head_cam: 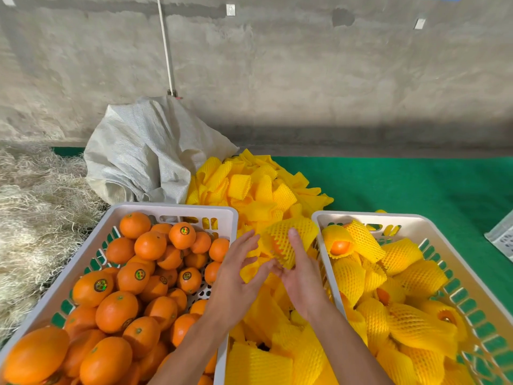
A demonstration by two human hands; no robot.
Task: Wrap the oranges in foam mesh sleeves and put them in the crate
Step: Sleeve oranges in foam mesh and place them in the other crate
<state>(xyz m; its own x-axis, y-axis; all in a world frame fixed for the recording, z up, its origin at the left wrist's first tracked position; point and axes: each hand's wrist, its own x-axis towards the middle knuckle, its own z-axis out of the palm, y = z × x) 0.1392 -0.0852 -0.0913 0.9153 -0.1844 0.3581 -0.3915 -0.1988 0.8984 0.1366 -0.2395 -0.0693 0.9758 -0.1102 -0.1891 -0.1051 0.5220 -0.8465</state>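
Right hand (301, 282) cups a sleeved orange (288, 241), left hand (236, 276) open-fingered beside it. Crate (319, 218) just right is maybe half full of wrapped ones; crate of bare oranges (133, 273) to the left is still loaded, so plenty left.

One view only, from a camera worn on the person's head, wide-angle, so straight edges bow toward the frame's borders. It faces forward and tilts down, looking over both forearms, which enter from the bottom edge and meet near the middle. The hands sit close to the lens, the left hand (236, 273) and right hand (299, 276) filling the centre. Nearest, cut by the lower corners, are the left crate (177, 209) and right crate (369, 218). Between and beyond them lies the sleeve pile (258, 190), then a sack (138, 151) and green mat (416, 184). Farthest off, the wall (277, 65) fills the upper half, seen nearly level
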